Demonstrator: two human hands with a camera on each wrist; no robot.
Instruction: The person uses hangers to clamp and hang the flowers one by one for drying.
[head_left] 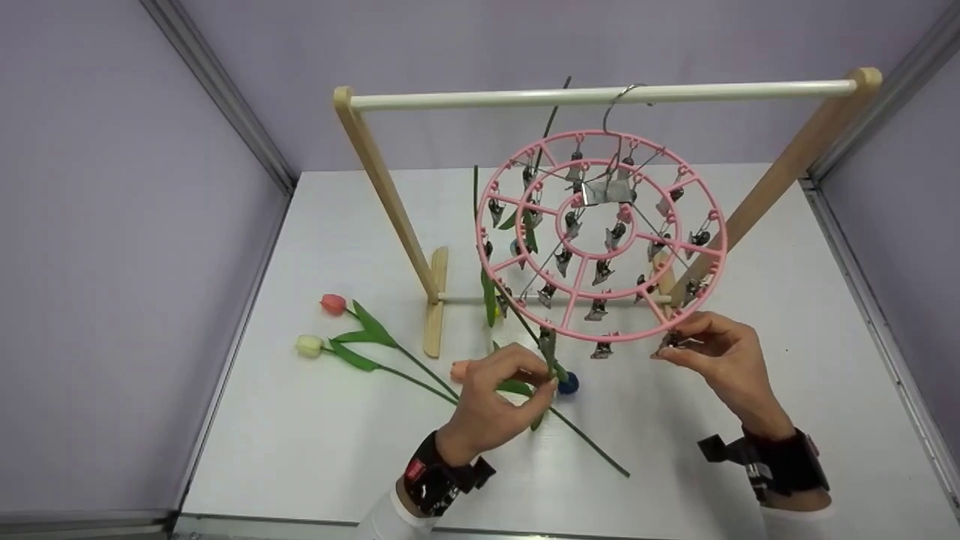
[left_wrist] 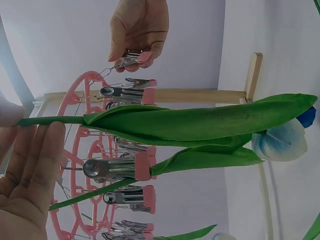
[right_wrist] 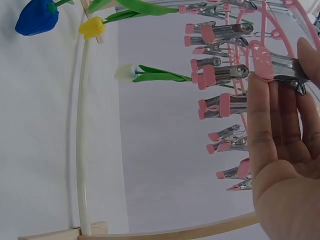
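Head view: left hand (head_left: 491,405) grasps a blue tulip (head_left: 568,384) stem, right hand (head_left: 724,358) pinches a clip (head_left: 670,341); no readable writing

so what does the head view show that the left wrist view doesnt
Only the head view shows the white rail with the hanger's hook over it, two tulips lying on the table, and both wrist straps.

Only the left wrist view shows the blue tulip head close up, its broad leaves, and a clip gripping a leaf.

Both show the pink hanger, the left hand holding the green stem, and the right hand pinching a clip at the rim.
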